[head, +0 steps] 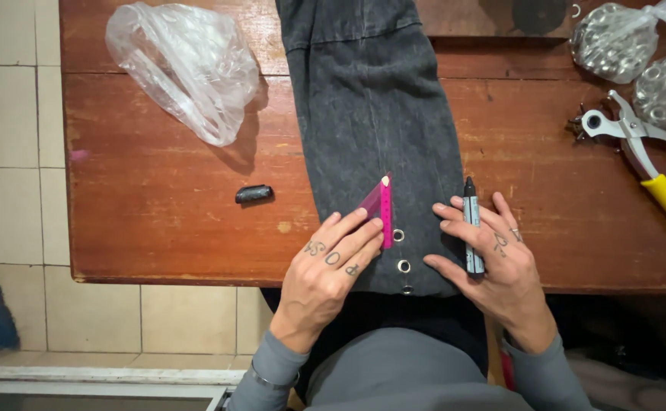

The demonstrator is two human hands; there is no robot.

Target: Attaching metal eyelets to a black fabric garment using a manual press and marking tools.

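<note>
Fabric (371,114) runs off top edge; lowest eyelet (407,289) half seen at hem. Left hand (325,278) grip closed on pink ruler (385,213), pressed flat beside eyelets. Right hand (500,262) grip clamped on black marker (471,228), tip up. Wooden bench (165,190); tiled floor (13,152).

Soft, even daylight falls from about ten o'clock; the crumpled clear plastic bag (184,68) throws a shadow toward four o'clock on the reddish-brown wooden table (158,183). Mild glare on the bag. Focus sharp; corners slightly stretched.
</note>
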